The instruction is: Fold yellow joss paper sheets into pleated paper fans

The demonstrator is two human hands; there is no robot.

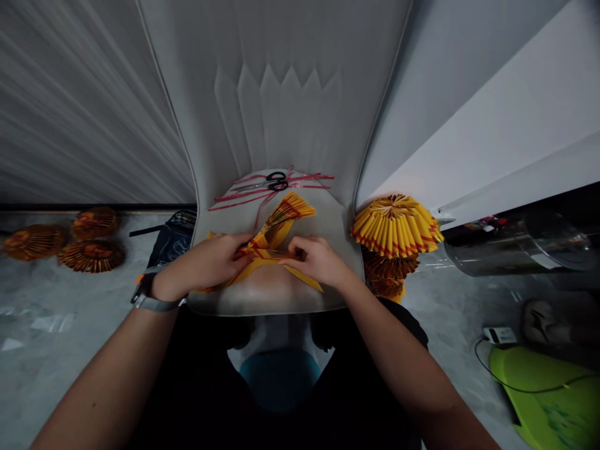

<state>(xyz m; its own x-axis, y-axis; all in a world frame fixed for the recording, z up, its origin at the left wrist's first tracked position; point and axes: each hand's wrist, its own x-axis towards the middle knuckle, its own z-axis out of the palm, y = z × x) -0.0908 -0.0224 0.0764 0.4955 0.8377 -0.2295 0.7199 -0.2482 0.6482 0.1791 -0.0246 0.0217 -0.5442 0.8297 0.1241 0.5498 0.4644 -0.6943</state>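
A pleated yellow paper fan [290,209] with red-brown edging lies on the seat of a grey chair [281,284], its folds spread at the far end. My left hand [222,256] is closed around its gathered lower part. With fingers curled, my right hand [315,259] pinches the yellow paper on the near right side. Flat yellow strips stick out beneath both hands. Behind the fan, black-handled scissors [276,181] rest on thin red ribbons [239,199]. My fingers hide exactly where the folds are gripped.
Round pleated yellow paper pieces [397,225] are stacked right of the chair. Similar gold-brown ones [94,255] lie on the floor at left, near a dark bag [173,234]. A clear plastic container [510,244] and a green plastic object [548,394] with a cable are at right.
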